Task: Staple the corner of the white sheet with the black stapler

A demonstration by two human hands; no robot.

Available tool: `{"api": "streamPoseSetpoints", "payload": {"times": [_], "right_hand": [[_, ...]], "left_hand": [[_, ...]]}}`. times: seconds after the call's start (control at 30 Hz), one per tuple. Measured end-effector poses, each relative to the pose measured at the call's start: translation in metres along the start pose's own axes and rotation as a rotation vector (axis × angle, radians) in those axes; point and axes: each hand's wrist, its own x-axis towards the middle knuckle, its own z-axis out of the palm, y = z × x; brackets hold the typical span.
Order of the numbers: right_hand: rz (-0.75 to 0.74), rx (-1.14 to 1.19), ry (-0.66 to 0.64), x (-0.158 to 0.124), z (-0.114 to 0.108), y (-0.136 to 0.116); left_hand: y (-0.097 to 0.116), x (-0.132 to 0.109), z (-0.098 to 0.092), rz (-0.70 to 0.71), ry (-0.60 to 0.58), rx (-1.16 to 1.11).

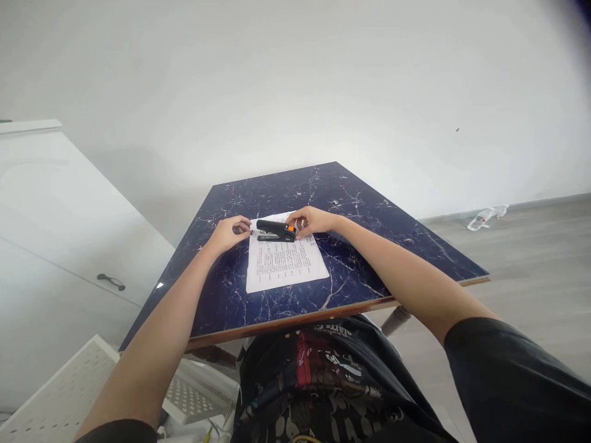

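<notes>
A black stapler (273, 230) with an orange patch at its right end lies sideways over printed sheets of paper (289, 264). My right hand (310, 220) grips the stapler's orange end between thumb and fingers. The stapler's upper arm is raised from its base, gaping toward the left. At the left edge of the paper, my left hand (231, 234) is closed in a loose pinch close to the stapler's gaping end. A small shiny bit shows by those fingertips, too small to name.
The dark blue marbled table (226, 307) has a wooden front edge near my body. A white cabinet (60, 246) with a black handle stands left. Below it is a white perforated rack (69, 394). A clear plastic item (487, 217) lies on the floor at right.
</notes>
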Motion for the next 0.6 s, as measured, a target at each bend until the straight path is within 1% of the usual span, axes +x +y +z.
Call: {"api": "streamPoseSetpoints", "payload": {"times": [0.2,0.5,0.6], "right_hand": [[-0.002,-0.043,0.028,0.001,0.002,-0.001],[-0.042,-0.094,0.141,0.006,0.009,0.014],[-0.052,-0.109,0.152,0.007,0.011,0.015]], "left_hand": [[0.009,0.001,0.007,0.023,0.022,-0.042],[0.026,0.001,0.014,0.017,0.043,-0.116],[0.030,0.001,0.016,0.014,0.049,-0.127]]}}
